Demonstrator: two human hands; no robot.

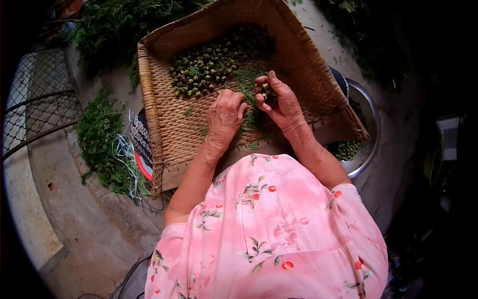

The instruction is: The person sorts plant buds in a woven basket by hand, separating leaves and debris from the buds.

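A woven basket tray (153, 114) rests in front of me, with a heap of small green-brown seed cones (206, 67) toward its back left. My right hand (281, 102) is cupped, palm up, around several of these cones, over the tray. Close beside it on the left, my left hand (226, 112) is closed with its fingertips bent down near the tray; what they hold, if anything, is hidden. Green leafy sprigs (246, 79) lie on the weave between and behind my hands.
Leafy green branches (102, 139) lie on the floor at the left, with pale plastic strings beside them. More foliage (119, 30) is behind the tray. A round metal basin (376, 129) with cones in it stands at the right. Wire mesh (45, 94) is far left.
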